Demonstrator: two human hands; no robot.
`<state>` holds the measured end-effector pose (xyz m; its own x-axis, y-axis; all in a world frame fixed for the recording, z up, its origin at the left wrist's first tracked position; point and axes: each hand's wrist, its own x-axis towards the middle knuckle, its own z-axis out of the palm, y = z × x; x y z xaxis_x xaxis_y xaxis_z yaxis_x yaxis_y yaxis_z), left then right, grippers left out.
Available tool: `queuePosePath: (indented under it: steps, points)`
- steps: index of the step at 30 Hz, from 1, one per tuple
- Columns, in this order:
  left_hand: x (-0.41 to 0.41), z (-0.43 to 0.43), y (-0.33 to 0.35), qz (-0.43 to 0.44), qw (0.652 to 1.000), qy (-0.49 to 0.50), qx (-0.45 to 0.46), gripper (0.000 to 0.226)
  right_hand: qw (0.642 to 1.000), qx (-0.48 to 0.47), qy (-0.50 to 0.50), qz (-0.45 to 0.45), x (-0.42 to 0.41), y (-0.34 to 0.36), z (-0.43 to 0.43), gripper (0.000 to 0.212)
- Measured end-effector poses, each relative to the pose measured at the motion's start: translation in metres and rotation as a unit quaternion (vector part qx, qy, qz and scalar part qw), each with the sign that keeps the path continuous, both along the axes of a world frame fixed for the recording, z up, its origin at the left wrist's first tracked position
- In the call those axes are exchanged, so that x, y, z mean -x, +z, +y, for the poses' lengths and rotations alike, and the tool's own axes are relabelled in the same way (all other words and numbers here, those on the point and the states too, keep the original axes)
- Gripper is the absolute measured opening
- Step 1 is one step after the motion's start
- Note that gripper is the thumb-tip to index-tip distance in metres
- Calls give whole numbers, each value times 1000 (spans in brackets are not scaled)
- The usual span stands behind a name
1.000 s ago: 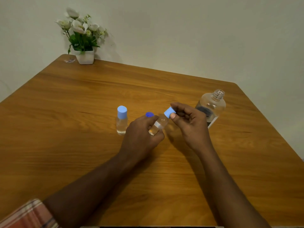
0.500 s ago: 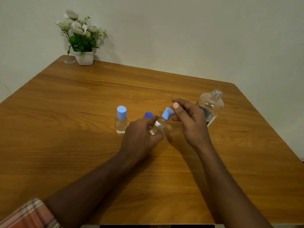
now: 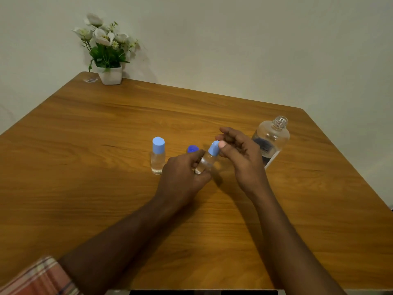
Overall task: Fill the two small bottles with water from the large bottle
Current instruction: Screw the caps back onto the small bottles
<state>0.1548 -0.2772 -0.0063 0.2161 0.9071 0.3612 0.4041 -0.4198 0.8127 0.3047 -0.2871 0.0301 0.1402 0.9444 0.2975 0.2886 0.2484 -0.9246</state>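
Note:
My left hand (image 3: 182, 175) grips a small clear bottle (image 3: 205, 161), tilted to the right just above the table, with a light blue cap (image 3: 213, 147) on it. The thumb and fingers of my right hand (image 3: 240, 154) pinch that cap. A second small bottle (image 3: 157, 155) with a light blue cap stands upright to the left. A dark blue cap (image 3: 192, 149) lies on the table behind my left hand. The large clear bottle (image 3: 271, 139) stands uncapped at the right, partly hidden by my right hand.
A white pot of white flowers (image 3: 108, 58) stands at the far left corner of the wooden table (image 3: 106, 188), with a small clear scrap beside it. A wall runs close behind the table.
My right hand's fingers loosened on the cap half a second ago and now pinch it again. The small bottle stays tilted in my left hand.

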Motion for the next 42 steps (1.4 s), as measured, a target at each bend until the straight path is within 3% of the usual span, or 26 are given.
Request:
queuePosePath:
  steps: [5, 20, 28, 36, 42]
  points:
    - [-1, 0, 0, 5, 1000, -5, -12, 12, 1000, -7, 13, 4, -1, 0, -3, 37]
    - [-3, 0, 1, 27, 999, -3, -34, 9, 1000, -14, -17, -15, -5, 0, -3, 33]
    - [-2, -1, 1, 14, 1000, 1, -21, 19, 1000, -15, 11, -5, -4, 0, -5, 37]
    - [0, 0, 2, 30, 1000, -8, -1, 14, 997, -12, -37, -63, 1, 3, -7, 34]
    - [3, 1, 4, 62, 998, 8, 3, 22, 991, -14, -56, -120, 14, 5, -11, 36]
